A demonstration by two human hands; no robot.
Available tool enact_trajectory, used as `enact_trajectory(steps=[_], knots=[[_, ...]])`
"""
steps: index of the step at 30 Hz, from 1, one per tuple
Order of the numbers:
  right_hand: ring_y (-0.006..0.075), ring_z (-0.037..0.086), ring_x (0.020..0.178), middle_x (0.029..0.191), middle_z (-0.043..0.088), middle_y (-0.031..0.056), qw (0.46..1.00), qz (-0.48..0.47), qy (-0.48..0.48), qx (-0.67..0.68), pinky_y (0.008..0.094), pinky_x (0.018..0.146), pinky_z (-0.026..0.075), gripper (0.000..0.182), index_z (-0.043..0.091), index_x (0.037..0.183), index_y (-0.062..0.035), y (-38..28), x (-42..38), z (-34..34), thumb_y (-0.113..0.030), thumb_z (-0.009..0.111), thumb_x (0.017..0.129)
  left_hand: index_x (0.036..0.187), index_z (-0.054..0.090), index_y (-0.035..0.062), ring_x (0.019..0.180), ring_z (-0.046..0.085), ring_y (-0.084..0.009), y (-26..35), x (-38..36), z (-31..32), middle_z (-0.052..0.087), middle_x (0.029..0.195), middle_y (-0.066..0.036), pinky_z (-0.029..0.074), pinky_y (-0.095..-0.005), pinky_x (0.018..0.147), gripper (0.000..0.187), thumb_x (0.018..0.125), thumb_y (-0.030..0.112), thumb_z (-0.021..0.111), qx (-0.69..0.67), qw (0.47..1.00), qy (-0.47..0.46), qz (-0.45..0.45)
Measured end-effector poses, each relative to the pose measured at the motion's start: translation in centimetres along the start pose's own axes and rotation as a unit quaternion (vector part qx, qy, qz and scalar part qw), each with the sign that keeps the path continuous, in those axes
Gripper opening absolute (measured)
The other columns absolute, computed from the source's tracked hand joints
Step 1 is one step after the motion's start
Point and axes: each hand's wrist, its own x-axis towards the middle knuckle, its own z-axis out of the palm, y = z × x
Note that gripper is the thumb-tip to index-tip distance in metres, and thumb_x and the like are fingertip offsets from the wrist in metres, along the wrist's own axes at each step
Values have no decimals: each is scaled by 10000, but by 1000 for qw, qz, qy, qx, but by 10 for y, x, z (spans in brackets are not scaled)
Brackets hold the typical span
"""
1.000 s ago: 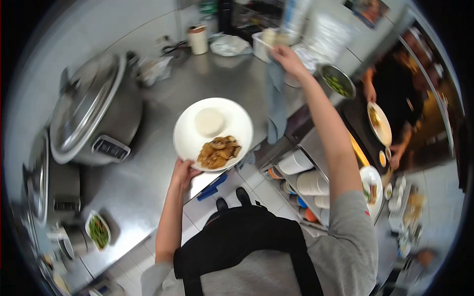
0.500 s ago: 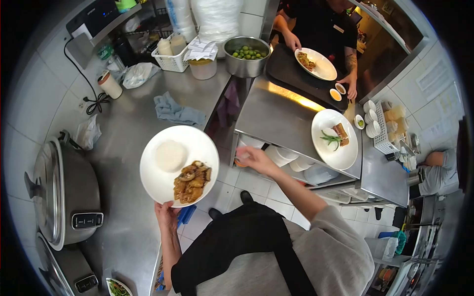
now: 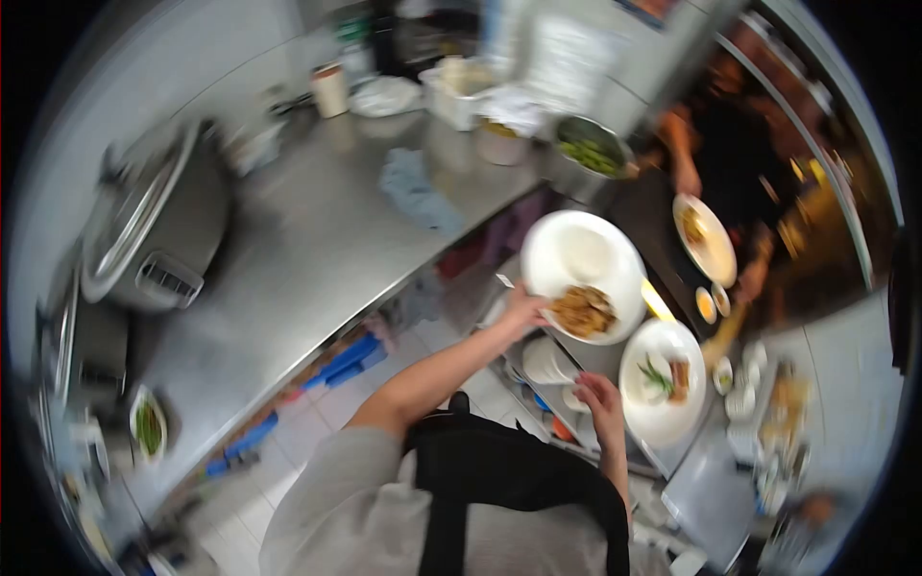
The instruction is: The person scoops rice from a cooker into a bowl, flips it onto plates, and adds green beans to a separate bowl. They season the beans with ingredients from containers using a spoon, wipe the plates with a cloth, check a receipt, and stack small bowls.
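My left hand (image 3: 524,311) grips the lower left edge of a white plate (image 3: 626,252) that carries a white rice mound (image 3: 584,254) and brown cooked food (image 3: 582,312). That plate is held up over the steel pass counter. My right hand (image 3: 599,392) is near the left edge of a second white plate (image 3: 642,418), its fingers drawn together; whether anything is between them is too blurred to tell. The second plate rests on the counter with brown pieces (image 3: 680,381) and green strips (image 3: 657,376).
Across the pass, a person's hand (image 3: 686,180) is at a plate (image 3: 715,257) on a dark tray, beside two small sauce cups. A steel pot of green fruit (image 3: 592,156) and a blue cloth (image 3: 415,192) are further back. Large cookers (image 3: 178,226) stand at left.
My view has turned. My left hand has carried the rice plate from the left worktop side to above the pass counter. My right hand is now lower, near the second plate.
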Motion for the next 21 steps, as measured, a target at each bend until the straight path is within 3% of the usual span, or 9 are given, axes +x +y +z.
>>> enact_trajectory(steps=[2,4,7,9,10,12,14,17,21], knots=[[171,587,885,1026,596,114,1000,20,-7,-10,274,775,466,283,523,1121,25,-4,-1,0,-83,547,860,1239,280,27,749,640,-299,-12,17,12,555,1042,-180,571,-359,542,707,661,114,679,-44,999,-16,25],[169,590,873,1040,596,115,999,25,-34,-4,270,767,462,291,517,1128,23,2,1,5,-91,547,862,1294,248,98,726,647,-281,-19,28,11,578,987,-193,568,-357,545,734,687,131,659,-53,995,-84,13],[162,589,855,1055,594,119,993,28,-112,-3,264,755,457,297,515,1131,20,16,17,15,-108,547,864,1367,98,65,688,656,-269,11,9,-10,593,982,-195,561,-363,555,855,791,404,631,59,970,-235,-24],[157,585,847,1048,595,114,985,32,-166,-17,264,750,454,297,524,1124,15,6,31,34,-123,557,863,1396,-44,61,676,657,-285,32,-3,-35,594,977,-227,553,-347,539,998,782,515,599,75,984,-149,-65],[154,584,842,1047,596,113,981,23,-190,-34,265,750,453,298,527,1122,12,-4,36,45,-131,562,862,1390,-117,55,662,656,-292,45,-13,-63,610,920,-234,551,-337,536,1031,793,505,593,58,986,-153,-18],[145,580,834,1043,595,110,973,1,-223,-57,266,748,448,310,531,1119,5,-17,49,65,-159,575,860,1371,186,40,636,656,-244,71,-44,-120,646,832,-180,549,-323,523,712,857,357,562,24,995,-68,64],[137,571,850,1037,592,100,964,-26,-257,-59,260,762,437,294,533,1117,4,-25,68,88,-144,559,865,1184,395,64,583,640,-191,93,-106,-187,651,822,-147,526,-284,479,459,844,305,586,-41,979,81,181],[133,558,874,1033,589,84,948,-72,-293,-95,254,778,427,280,535,1117,2,-42,99,138,-127,545,869,1102,487,73,584,574,-134,107,-228,-294,635,827,-113,475,-234,517,334,846,275,561,-120,879,369,279],[139,517,964,1091,539,72,908,-276,-297,-106,266,858,404,277,528,1121,7,-40,181,211,-93,558,864,1086,415,72,690,602,-213,65,-398,-428,602,915,-205,524,-296,611,261,865,166,517,-292,597,575,477]])
